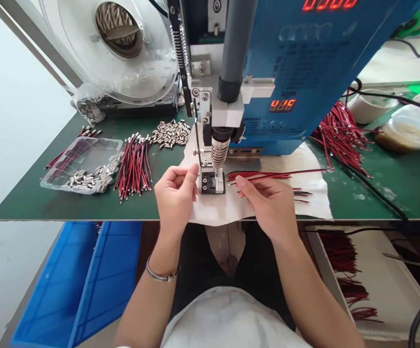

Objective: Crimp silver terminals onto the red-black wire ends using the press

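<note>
My left hand (175, 195) is closed in a pinch at the left side of a small black fixture (207, 184) under the machine's soldering head (220, 150). Whatever its fingertips hold, if anything, is hidden. On the fixture's other side, my right hand (271, 205) pinches a thin wire (233, 183), whose tip points left toward the fixture. Just behind those fingers, a small bunch of red and black wires (260, 175) lies on a white cloth (215, 215). A few loose black wires (302, 193) stick out to the right of that hand.
On the left stand a clear tray (46, 183) of small metal parts, a wire bundle (134, 162) and a pile of metal connectors (171, 133). The blue machine (285, 58) rises behind. More wires (347, 135) lie right; blue bins (97, 285) and a white drawer (394, 299) sit below.
</note>
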`<state>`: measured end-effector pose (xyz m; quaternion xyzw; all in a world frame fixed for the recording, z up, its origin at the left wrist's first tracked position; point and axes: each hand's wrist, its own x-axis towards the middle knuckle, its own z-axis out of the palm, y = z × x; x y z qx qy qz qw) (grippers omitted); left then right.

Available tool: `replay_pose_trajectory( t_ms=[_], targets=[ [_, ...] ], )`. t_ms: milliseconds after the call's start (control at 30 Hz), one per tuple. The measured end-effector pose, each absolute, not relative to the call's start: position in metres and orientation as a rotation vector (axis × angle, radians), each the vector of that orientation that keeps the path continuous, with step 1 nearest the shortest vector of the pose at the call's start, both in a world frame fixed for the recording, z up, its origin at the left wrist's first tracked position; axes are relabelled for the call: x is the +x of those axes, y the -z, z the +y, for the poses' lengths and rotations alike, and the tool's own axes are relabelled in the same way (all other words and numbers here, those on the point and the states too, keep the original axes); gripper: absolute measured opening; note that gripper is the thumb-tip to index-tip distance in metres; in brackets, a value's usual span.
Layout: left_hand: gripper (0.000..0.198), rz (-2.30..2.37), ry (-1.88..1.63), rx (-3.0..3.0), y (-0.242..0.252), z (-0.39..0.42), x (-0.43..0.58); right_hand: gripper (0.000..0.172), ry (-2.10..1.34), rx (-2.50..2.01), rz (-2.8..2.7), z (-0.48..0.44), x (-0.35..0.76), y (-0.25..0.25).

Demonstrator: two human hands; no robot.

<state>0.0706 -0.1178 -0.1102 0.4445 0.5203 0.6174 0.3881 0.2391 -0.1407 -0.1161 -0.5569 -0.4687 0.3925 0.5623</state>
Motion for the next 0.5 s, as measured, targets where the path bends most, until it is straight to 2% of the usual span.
replay_pose_trajectory(
  t_ms=[133, 333, 500],
  targets=[
    [0.032, 1.327, -1.572, 1.126, 0.1110, -0.1172, 0.0711, 0.043, -0.872, -1.356, -1.177, -0.1420, 0.2383, 0.1183],
    [0.032, 1.319, -1.569, 1.123, 0.1100, -0.1181, 0.0714, 0.028, -0.816, -1.366, -1.275, -0.1439, 0.2372, 0.1219],
    [0.031, 1.317, -1.562, 1.132, 0.1097, -0.1188, 0.0715, 0.027, -0.815, -1.382, -1.294, -0.1449, 0.2374, 0.1222]
  ],
)
